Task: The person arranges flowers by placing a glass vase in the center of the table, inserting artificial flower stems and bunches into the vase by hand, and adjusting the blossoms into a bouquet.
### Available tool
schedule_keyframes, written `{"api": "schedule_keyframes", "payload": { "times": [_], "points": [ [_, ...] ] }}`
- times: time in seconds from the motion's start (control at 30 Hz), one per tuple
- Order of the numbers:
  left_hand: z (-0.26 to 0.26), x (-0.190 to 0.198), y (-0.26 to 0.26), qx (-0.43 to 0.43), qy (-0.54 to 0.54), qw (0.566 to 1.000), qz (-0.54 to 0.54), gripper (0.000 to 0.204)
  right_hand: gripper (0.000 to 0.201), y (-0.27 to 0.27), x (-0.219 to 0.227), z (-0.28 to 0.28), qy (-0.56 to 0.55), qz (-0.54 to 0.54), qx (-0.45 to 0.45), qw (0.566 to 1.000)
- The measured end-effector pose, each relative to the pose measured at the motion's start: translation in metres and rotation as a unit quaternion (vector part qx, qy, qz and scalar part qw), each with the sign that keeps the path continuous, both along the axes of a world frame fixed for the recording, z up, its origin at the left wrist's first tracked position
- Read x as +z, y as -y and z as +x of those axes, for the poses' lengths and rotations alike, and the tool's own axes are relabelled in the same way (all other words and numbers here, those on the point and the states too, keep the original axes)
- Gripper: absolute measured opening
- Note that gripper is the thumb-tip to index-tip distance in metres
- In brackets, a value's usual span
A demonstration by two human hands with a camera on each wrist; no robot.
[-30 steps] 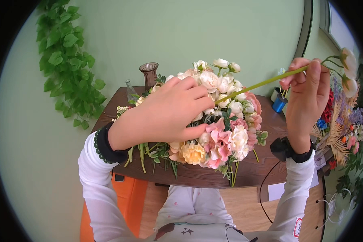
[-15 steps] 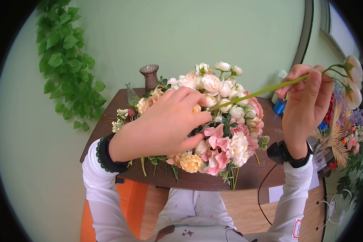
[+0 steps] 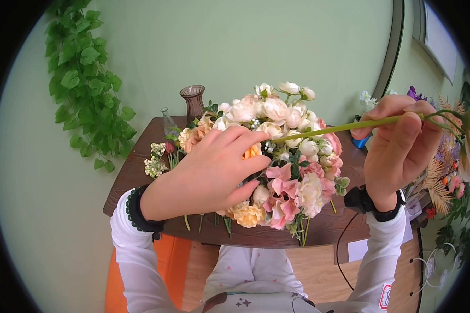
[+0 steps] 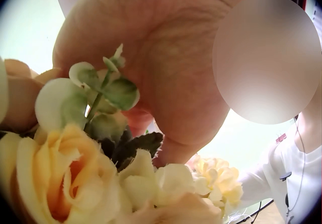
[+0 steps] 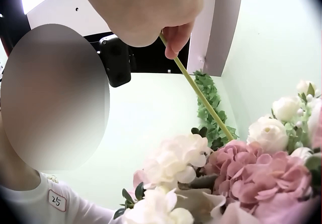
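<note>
A large bouquet (image 3: 275,108) of cream, white, peach and pink flowers covers the middle of the table. My left hand (image 3: 209,169) lies over its left side with fingers spread among the blooms; the left wrist view has the palm (image 4: 156,58) close above a yellow rose (image 4: 70,178). To the right, my right hand (image 3: 399,151) pinches a green stem (image 3: 339,129) between thumb and fingers, its blooms at the right edge of the head view. The stem's lower end points left into the bouquet, beside my left fingertips. In the right wrist view the stem (image 5: 201,95) slants behind pink blooms (image 5: 256,173).
A brown glass vase (image 3: 193,101) and a small clear bottle (image 3: 168,121) stand at the table's back left. White berry sprigs (image 3: 155,160) lie at the left. A blue spool (image 3: 361,141) is partly behind my right hand. More flowers (image 3: 454,182) stand at the far right.
My right hand has moved down and slightly right with the stem, which now lies flatter. My left hand has shifted slightly down and left over the bouquet.
</note>
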State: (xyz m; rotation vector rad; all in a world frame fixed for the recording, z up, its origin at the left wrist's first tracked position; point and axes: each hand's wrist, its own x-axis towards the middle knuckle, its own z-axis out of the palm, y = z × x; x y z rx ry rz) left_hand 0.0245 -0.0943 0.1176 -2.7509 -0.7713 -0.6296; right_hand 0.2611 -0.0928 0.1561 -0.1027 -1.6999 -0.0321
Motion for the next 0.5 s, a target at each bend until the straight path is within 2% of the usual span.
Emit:
{"api": "schedule_keyframes", "payload": {
  "times": [0.3,0.4,0.43,0.5],
  "points": [
    [-0.001,-0.001,0.001,-0.007,0.010,1.000,0.005,0.026,0.014,-0.011,-0.013,-0.018,0.041,-0.055,-0.001,0.998],
    [0.000,-0.001,0.001,-0.005,0.007,1.000,0.003,0.026,0.014,-0.011,-0.014,-0.020,0.040,-0.142,0.002,0.989],
    [0.000,-0.001,0.001,-0.005,0.007,1.000,0.003,0.026,0.014,-0.012,-0.015,-0.021,0.040,-0.142,0.001,0.989],
    [-0.001,-0.002,0.001,-0.009,0.011,1.000,0.009,0.026,0.014,-0.014,-0.017,-0.023,0.077,-0.198,-0.050,0.976]
  ]
}}
